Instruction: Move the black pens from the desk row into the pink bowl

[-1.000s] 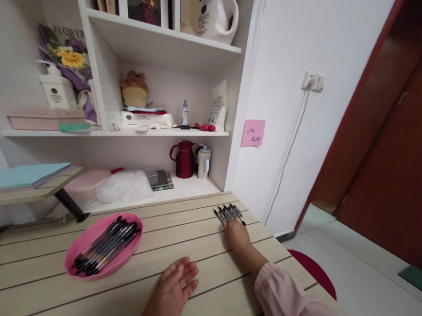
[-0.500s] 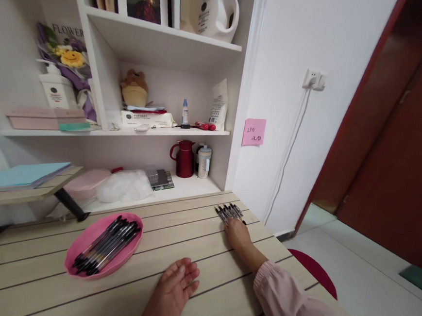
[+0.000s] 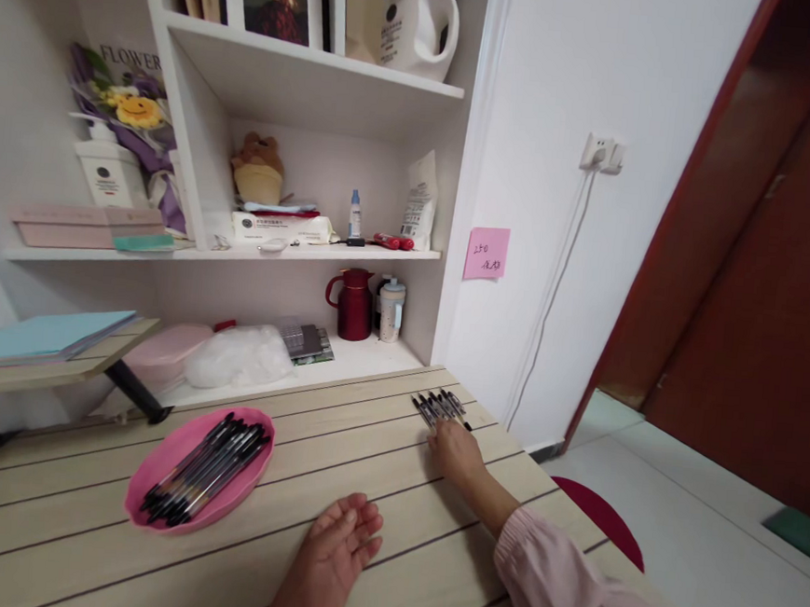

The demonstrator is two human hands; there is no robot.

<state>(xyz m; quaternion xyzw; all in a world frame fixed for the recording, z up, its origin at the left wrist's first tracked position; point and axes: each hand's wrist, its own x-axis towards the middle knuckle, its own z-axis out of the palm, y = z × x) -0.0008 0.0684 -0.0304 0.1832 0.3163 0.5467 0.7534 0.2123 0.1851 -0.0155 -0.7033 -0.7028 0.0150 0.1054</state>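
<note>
My left hand (image 3: 335,546) rests over the table's near edge, palm turned up and fingers loosely curled apart, holding nothing. Farther off to the right, my right hand (image 3: 459,453) reaches down to a row of black pens (image 3: 431,406) lying side by side on the table. Its fingers are bent and closed at the near ends of these pens; the fingertips are partly hidden by the hand. To the left, a pink oval basket (image 3: 139,486) holds a bundle of several black-capped clear pens (image 3: 213,471).
The striped wooden table (image 3: 337,448) meets a white shelf unit (image 3: 296,256) behind. A small raised stand (image 3: 139,343) with blue paper is at left. A dark red jug (image 3: 354,306) and a cup (image 3: 391,312) stand at the back. A red stool (image 3: 602,517) is beyond the right edge.
My right hand stays at the row of pens, with its forearm and sleeve shifted slightly rightward. My left hand and the basket look nearly unchanged.
</note>
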